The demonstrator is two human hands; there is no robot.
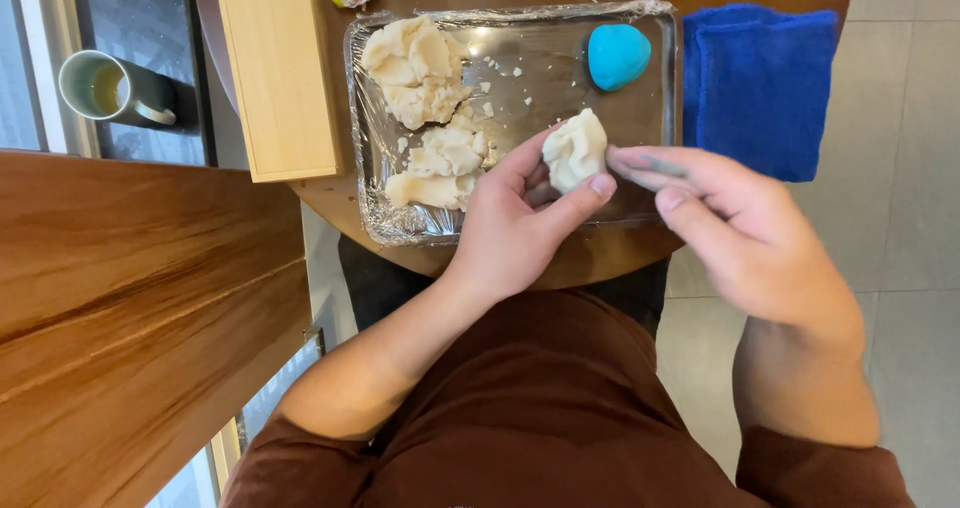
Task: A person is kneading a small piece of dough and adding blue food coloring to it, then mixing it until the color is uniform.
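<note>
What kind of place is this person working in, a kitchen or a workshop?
Probably a home kitchen or dining spot. A round wooden table holds a foil-lined tray of pale dough, a folded blue cloth lies beside it, and a mug stands nearby.

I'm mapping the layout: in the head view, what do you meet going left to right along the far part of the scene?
Mug → wooden box → pale dough heap in the foil-lined tray → blue ball → blue cloth.
</note>
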